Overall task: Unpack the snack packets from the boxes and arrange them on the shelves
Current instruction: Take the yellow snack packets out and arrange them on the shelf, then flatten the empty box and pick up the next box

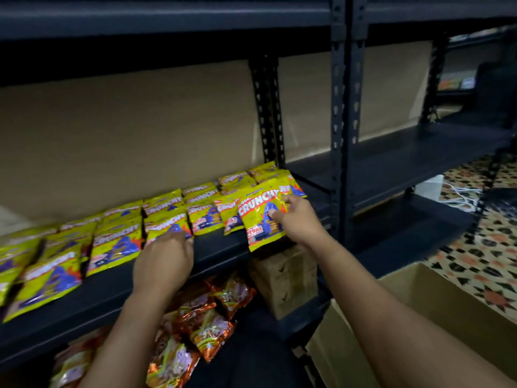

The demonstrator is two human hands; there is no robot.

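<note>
Along a dark metal shelf (223, 256) above a patterned tile floor (481, 264), yellow Crunchy packets (112, 245) lie in rows. At the row's right end the right hand (300, 219) pinches one yellow packet (261, 217); the left hand (165, 259) rests relaxed fingers on a packet's edge. An open cardboard box (419, 317) stands lower right.

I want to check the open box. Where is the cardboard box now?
In the head view, the open cardboard box sits at lower right, on the floor below the right arm, beside the dark shelf frame.
</note>
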